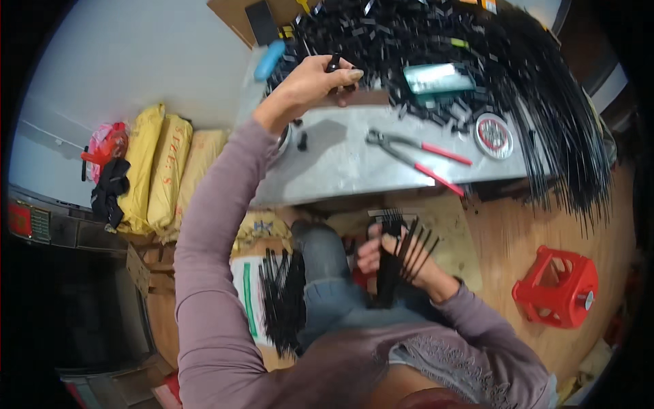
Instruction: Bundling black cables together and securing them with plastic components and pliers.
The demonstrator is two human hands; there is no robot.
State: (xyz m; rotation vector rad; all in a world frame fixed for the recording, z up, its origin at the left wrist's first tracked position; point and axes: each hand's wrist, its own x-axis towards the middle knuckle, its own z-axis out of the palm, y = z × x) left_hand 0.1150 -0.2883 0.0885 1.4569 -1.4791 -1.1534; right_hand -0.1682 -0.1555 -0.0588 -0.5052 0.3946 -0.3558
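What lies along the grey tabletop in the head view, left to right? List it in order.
Blue handle → left hand pinching a small black part → red-handled pliers → round red-and-white tin → hanging black strips.

small black piece [334,65] half hidden within left hand [315,80]; black strip heap [477,41] cut by top edge
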